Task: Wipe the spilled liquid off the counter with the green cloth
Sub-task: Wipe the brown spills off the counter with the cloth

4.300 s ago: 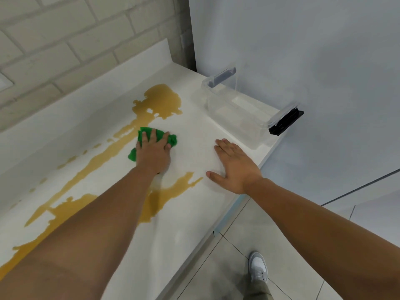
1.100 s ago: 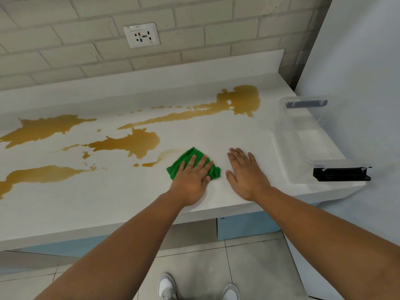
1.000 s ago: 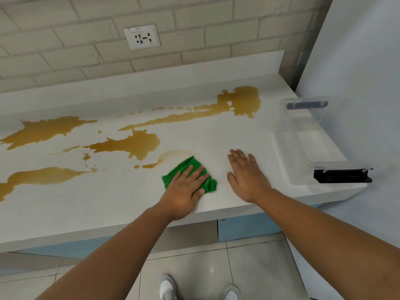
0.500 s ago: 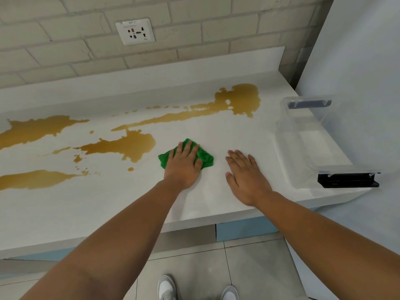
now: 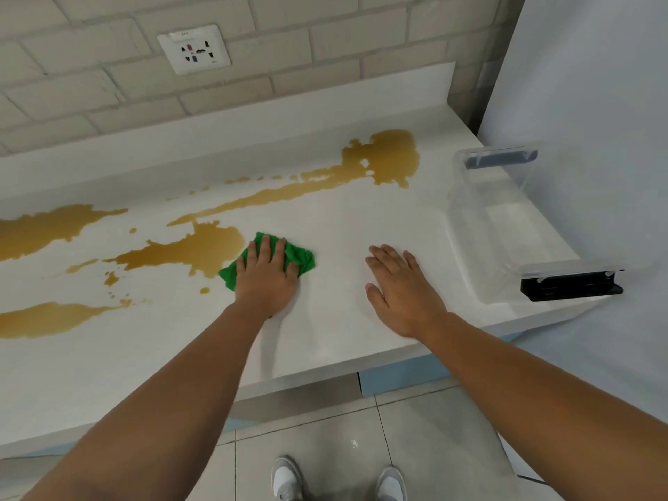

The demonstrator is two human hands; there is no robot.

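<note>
Since our flat left hand (image 5: pixel 265 280) slid the green cloth (image 5: pixel 303 257) toward 10 o'clock, we're starting the middle puddle (image 5: pixel 202 247); right hand (image 5: pixel 401 294) splayed on tabletop (image 5: pixel 343 218).

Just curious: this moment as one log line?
left hand presses green cloth at spill edge | right hand flat on counter | spill mostly unwiped

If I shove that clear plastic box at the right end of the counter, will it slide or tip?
Probably slides easily: the clear plastic box with dark latches looks empty, so likely light. Tipping seems unlikely, since it sits low and wide. It sits near the white counter's front edge, so it might overhang.
</note>
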